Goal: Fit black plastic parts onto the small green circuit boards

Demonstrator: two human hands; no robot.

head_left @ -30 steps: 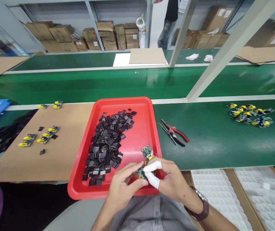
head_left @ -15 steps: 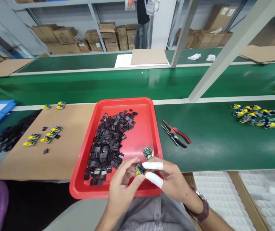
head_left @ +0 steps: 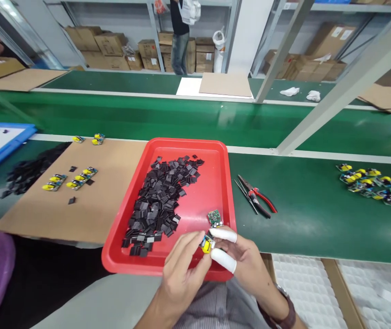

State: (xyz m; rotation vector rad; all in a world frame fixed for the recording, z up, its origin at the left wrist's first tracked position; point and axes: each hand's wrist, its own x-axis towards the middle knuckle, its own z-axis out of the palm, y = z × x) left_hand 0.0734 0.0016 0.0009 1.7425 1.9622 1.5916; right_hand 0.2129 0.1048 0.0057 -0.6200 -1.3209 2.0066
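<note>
A small circuit board (head_left: 207, 246) with a yellow component is held between both my hands, over the front right of a red tray (head_left: 231, 192). My left hand (head_left: 182, 269) pinches its left side with thumb and fingers. My right hand (head_left: 246, 260), with white covers on thumb and forefinger, closes on its right side. A dark bit shows by the right forefinger's tip; I cannot tell what it is. Just beyond the hands, a second circuit board (head_left: 214, 217) lies in the tray, green side up. A heap of flat black pieces (head_left: 161, 192) covers the tray's left part.
Pliers (head_left: 259, 196) and tweezers (head_left: 246, 196) lie right of the tray. Several boards (head_left: 370, 180) cluster at far right. More boards (head_left: 81, 178) and loose black pieces sit on cardboard (head_left: 89, 219) at left. A slanted post (head_left: 319, 107) rises at right. A person (head_left: 180, 36) stands beyond the bench.
The held board has turned so its yellow component faces up more. My view has shifted slightly left, and the person in the background has moved left.
</note>
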